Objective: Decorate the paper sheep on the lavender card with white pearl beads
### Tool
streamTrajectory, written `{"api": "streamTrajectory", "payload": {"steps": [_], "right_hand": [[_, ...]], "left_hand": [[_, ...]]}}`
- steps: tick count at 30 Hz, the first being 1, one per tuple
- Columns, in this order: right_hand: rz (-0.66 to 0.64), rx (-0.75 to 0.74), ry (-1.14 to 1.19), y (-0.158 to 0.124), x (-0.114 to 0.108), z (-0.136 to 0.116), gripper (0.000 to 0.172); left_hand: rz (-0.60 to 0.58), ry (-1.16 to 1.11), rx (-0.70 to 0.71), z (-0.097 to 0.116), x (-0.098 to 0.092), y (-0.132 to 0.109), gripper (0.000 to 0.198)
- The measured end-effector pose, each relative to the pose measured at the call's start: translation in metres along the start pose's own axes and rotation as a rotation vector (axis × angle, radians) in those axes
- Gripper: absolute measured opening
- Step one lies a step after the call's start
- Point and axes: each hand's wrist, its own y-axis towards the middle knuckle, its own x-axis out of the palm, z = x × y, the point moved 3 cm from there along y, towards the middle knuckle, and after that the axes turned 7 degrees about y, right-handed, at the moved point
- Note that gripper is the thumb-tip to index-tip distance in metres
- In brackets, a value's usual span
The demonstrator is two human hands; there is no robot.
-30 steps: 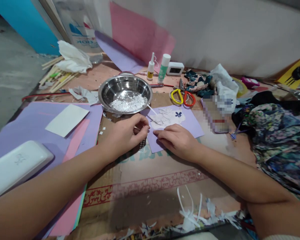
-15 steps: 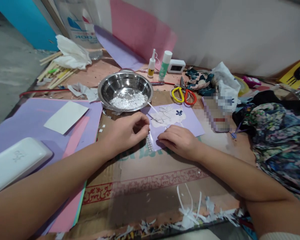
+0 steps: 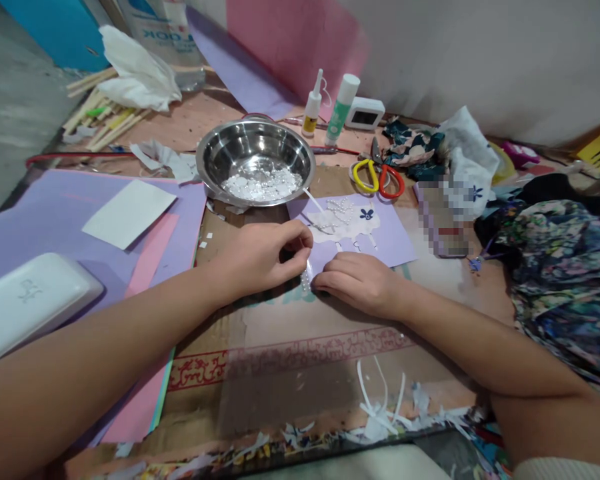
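My left hand (image 3: 275,257) is closed, thumb and forefinger pinched at the top of a clear strip of small pearl beads (image 3: 305,281). My right hand (image 3: 363,283) rests with curled fingers against the strip's right side; what its fingertips grip is hidden. Just beyond both hands lies a purple sheet of paper (image 3: 395,240). On it is a white cloud-like cutout (image 3: 350,229) with rows of pearl beads (image 3: 341,211) and a dark blue flower shape (image 3: 367,214). A steel bowl (image 3: 205,160) holding white beads and pieces stands behind my left hand.
Yellow-and-red scissors (image 3: 377,180), a glue stick (image 3: 343,110) and a small glue bottle (image 3: 311,110) are at the back. Coloured paper (image 3: 55,200) and a white case (image 3: 40,300) lie left. A phone (image 3: 443,220) and patterned cloth (image 3: 570,260) are right. Paper scraps (image 3: 380,420) line the front edge.
The view has shifted a little. My right fingertips are now closer to the bead strip and my left fingertips, and less of the strip shows.
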Motion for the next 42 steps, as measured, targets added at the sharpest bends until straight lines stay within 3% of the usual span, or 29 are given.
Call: {"api": "streamTrajectory", "payload": {"steps": [6, 14, 23, 32, 38, 42], "right_hand": [[0.07, 0.074, 0.015, -0.001, -0.002, 0.005, 0.023], [0.122, 0.022, 0.037, 0.0, -0.004, 0.001, 0.016], [0.13, 0.064, 0.006, -0.001, -0.006, 0.007, 0.016], [0.148, 0.099, 0.02, -0.003, -0.004, 0.013, 0.017], [0.13, 0.113, 0.043, -0.004, -0.006, 0.015, 0.018], [0.122, 0.14, 0.069, -0.003, -0.007, 0.017, 0.017]], "left_hand": [[0.037, 0.043, -0.012, -0.005, 0.0, 0.001, 0.017], [0.115, 0.042, -0.117, -0.006, 0.001, 0.0, 0.018], [0.105, -0.035, -0.168, -0.001, 0.0, -0.001, 0.017], [0.007, 0.035, 0.024, 0.004, -0.002, 0.0, 0.018], [0.042, 0.04, 0.052, 0.002, -0.002, 0.0, 0.018], [-0.009, 0.015, 0.081, 0.003, 0.001, -0.001, 0.015]]}}
